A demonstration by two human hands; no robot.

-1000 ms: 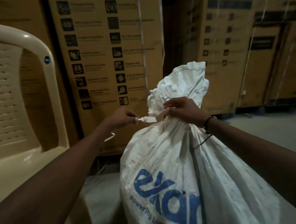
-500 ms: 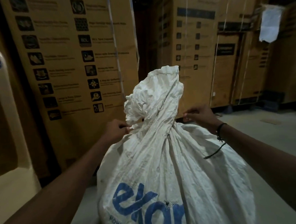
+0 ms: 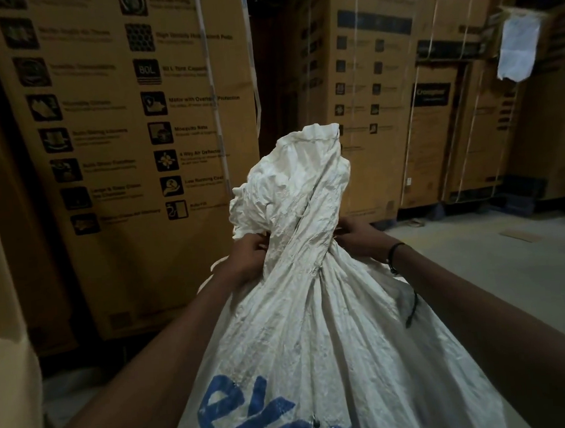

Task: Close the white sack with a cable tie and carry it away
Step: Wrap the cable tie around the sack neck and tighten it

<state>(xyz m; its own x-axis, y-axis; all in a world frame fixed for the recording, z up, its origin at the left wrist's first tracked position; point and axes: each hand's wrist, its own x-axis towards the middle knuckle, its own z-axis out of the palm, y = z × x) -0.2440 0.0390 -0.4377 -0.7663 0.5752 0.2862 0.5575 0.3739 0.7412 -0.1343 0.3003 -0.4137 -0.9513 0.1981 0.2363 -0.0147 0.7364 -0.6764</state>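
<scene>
The white sack (image 3: pixel 314 312), woven, with blue lettering low on its front, stands upright in front of me. Its mouth is gathered into a twisted neck, and the crumpled top flares above that. My left hand (image 3: pixel 248 257) sits tight against the neck's left side with curled fingers, pinching the white cable tie (image 3: pixel 210 277). The tie's thin tail curves out beside my left wrist. The part of the tie around the neck is hidden by folds. My right hand (image 3: pixel 359 238) grips the neck from the right side; a dark band circles that wrist.
Tall cardboard appliance boxes (image 3: pixel 136 157) stand close behind the sack, with more boxes (image 3: pixel 367 107) further right. A cream plastic chair (image 3: pixel 4 367) fills the left edge. Bare concrete floor (image 3: pixel 512 264) stretches to the right. A white sheet (image 3: pixel 517 47) hangs on the far boxes.
My right hand moved from the front of the neck to its right side. My left hand drew in against the neck. The tie head is now out of sight. The view swung right, off the chair.
</scene>
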